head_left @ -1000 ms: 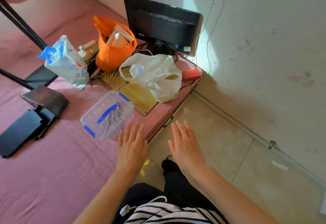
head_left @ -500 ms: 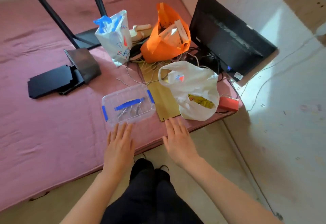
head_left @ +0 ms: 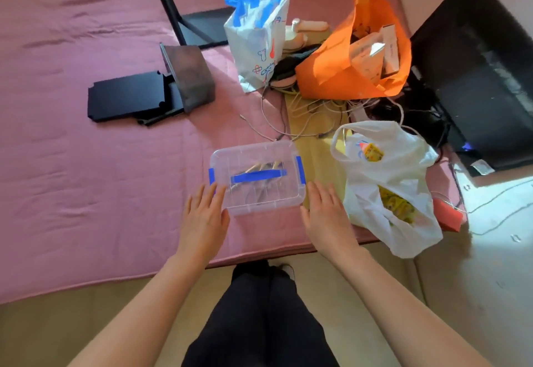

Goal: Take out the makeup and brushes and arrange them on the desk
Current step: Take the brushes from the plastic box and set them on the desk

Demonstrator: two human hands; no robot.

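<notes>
Pink cloth covers the desk [head_left: 101, 193]. Near its front edge lies a clear plastic box [head_left: 259, 202], lid on, with its long axis running left to right. Its blue handle [head_left: 256, 177] follows that axis. Brushes [head_left: 261, 166] show dimly inside; I cannot tell which way they point. The left hand [head_left: 203, 219] and right hand [head_left: 326, 216] flank the box, each grip apart with fingers straight, and the left fingertips touch its near-left corner. A white plastic bag [head_left: 386, 193] sits just to the right. Behind are cables [head_left: 302, 118], an orange bag [head_left: 331, 75] and a black monitor [head_left: 476, 78]. The floor [head_left: 57, 323] is beige.
</notes>
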